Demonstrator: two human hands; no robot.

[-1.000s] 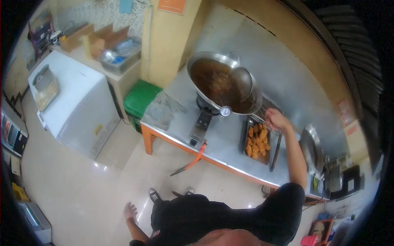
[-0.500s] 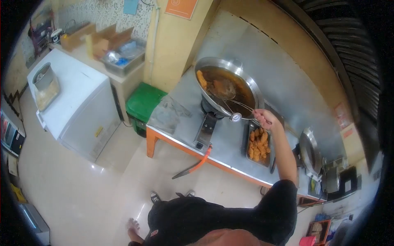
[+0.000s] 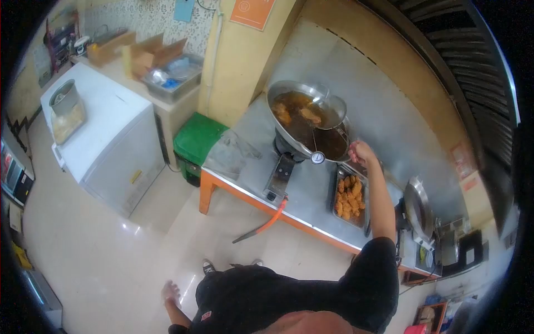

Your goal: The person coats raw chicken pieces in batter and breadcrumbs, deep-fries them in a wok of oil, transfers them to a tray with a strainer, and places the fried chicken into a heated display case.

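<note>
My right hand (image 3: 361,153) is closed around the handle of a wire skimmer (image 3: 332,111), whose round head is over the wok (image 3: 297,87) of dark oil. A browned piece of fried food (image 3: 310,116) shows at the skimmer's head; whether it lies in it or in the oil I cannot tell. Another browned piece (image 3: 282,114) floats at the wok's left side. A dial thermometer (image 3: 317,157) hangs at the near rim. Below my right forearm, a metal tray (image 3: 356,221) holds several golden fried pieces (image 3: 349,197). My left hand (image 3: 171,292) hangs low over the floor, fingers apart, holding nothing.
A burner (image 3: 280,178) with an orange hose (image 3: 272,221) juts from the steel table's front. A green bin (image 3: 194,136) stands left of the table, beside a white chest freezer (image 3: 108,111). A second wok (image 3: 418,206) is at the right.
The skimmer head has risen and shifted right from the oil, and its handle has turned. My right hand has moved slightly right and up. My left hand has swung left and up.
</note>
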